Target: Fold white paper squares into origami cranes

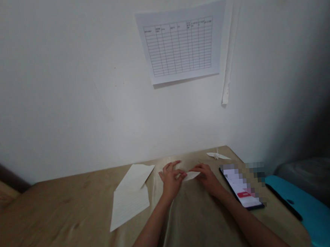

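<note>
A small folded piece of white paper [191,175] lies on the tan table [61,213] between my two hands. My left hand [171,178] pinches its left end with thumb and forefinger, the other fingers raised and spread. My right hand [207,177] presses on its right end with fingers curled down over it. Both forearms reach in from the bottom of the view.
Two sheets of lined white paper [130,199] lie left of my hands. A finished white paper crane [218,156] sits at the table's far right corner. A lit phone [241,187] lies right of my right hand. A turquoise seat [303,208] stands beside the table. A printed table sheet [180,43] hangs on the wall.
</note>
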Available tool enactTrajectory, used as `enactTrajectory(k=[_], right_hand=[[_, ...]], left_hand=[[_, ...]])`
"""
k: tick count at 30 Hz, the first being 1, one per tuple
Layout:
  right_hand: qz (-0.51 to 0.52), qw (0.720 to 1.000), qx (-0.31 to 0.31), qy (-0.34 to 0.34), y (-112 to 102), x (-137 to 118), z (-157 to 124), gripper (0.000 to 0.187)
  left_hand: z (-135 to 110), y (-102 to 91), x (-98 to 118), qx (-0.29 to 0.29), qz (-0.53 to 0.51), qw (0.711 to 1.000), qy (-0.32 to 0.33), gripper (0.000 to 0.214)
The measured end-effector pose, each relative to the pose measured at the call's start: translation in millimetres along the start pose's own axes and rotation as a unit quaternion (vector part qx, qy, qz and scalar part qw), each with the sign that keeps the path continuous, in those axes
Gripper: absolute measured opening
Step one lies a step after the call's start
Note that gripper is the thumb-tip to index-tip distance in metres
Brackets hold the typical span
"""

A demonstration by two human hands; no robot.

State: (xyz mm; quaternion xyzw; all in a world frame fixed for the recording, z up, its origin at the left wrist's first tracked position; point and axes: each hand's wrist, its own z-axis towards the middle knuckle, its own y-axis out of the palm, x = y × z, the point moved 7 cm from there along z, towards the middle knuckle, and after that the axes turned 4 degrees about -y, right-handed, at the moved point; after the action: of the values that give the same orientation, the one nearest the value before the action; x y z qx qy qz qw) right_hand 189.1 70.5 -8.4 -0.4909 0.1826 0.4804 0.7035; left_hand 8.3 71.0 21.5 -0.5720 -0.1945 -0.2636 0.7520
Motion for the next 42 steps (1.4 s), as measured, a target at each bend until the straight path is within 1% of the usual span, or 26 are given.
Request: enactTrajectory(k=[2, 5, 9, 12, 15, 19, 22, 30, 34, 42], right_hand=[[0.012, 1.0, 0.006, -0.007, 1, 1, 1, 0.03], [0.03, 0.999, 0.014, -0.015, 2, 5, 1, 0.022], [0.049, 0.999, 0.019, 0.005, 3, 15, 2, 0.016], [0.067, 0.997, 0.026, 0.01, 2, 18, 3, 0.016], [0.079, 0.996, 0.045, 0.014, 0, 19, 4, 0.019], [0.088, 0.995, 0.038, 0.022, 2, 17, 3, 0.023], [0.083, 0.996, 0.029, 0.028, 4, 14, 2, 0.024], [0.058, 0.997, 0.032, 0.039, 4, 13, 0, 0.023], [0.049, 0.997, 0.042, 0.041, 3, 15, 0, 0.022], [0.049, 0.995, 0.08, 0.045, 3, 18, -3, 0.024]], left_hand=[[0, 2.5, 1, -0.003, -0.005, 1.0, 0.003, 0.006], [-1, 7.3, 4, -0.014, -0.003, 1.0, 0.013, 0.005], [-2, 8.1, 3, -0.002, 0.005, 1.0, 0.006, 0.007], [-3, 4.2, 2, 0.023, -0.012, 1.0, 0.009, 0.014], [-3, 2.0, 6, 0.035, -0.032, 0.998, 0.034, 0.013], [-5, 4.8, 9, 0.026, -0.036, 0.998, 0.049, 0.007], [-6, 6.4, 9, 0.021, -0.035, 0.998, 0.045, 0.008], [-5, 9.1, 6, 0.018, -0.034, 0.999, 0.036, 0.006], [-5, 10.1, 5, 0.023, -0.031, 0.999, 0.035, 0.004], [-11, 10.6, 13, 0.039, -0.028, 0.996, 0.071, 0.006]])
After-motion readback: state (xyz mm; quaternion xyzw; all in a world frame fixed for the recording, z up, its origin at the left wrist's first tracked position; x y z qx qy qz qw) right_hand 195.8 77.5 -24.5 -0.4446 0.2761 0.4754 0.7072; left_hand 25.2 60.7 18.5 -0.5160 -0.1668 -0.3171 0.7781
